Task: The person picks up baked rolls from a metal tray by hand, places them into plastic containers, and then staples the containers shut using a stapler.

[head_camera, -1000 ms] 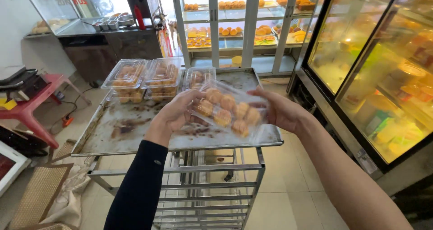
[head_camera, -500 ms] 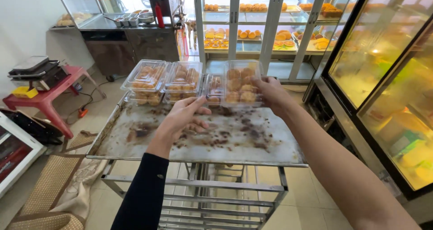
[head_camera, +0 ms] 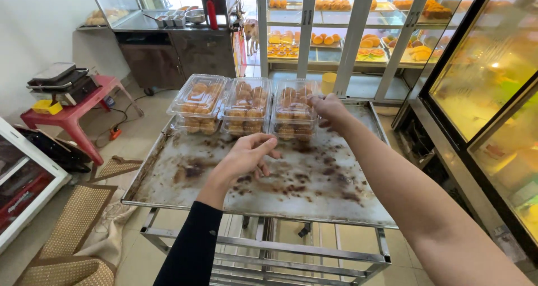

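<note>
I see my right hand (head_camera: 328, 107) at the rightmost clear pastry box (head_camera: 296, 98), fingers seemingly touching its edge — grip unclear. It sits stacked with the others on the stained tray (head_camera: 314, 185); my left hand (head_camera: 246, 156) hovers, fingers loosely curled — empty.

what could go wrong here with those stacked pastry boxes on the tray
1. The right hand touches the top clear box of the right-hand stack; a nudge might slide it off the box below.
2. All three stacks sit near the far edge of the stained metal tray, so a push could tip them off the back.
3. The left hand hovers free, steadying nothing.
</note>
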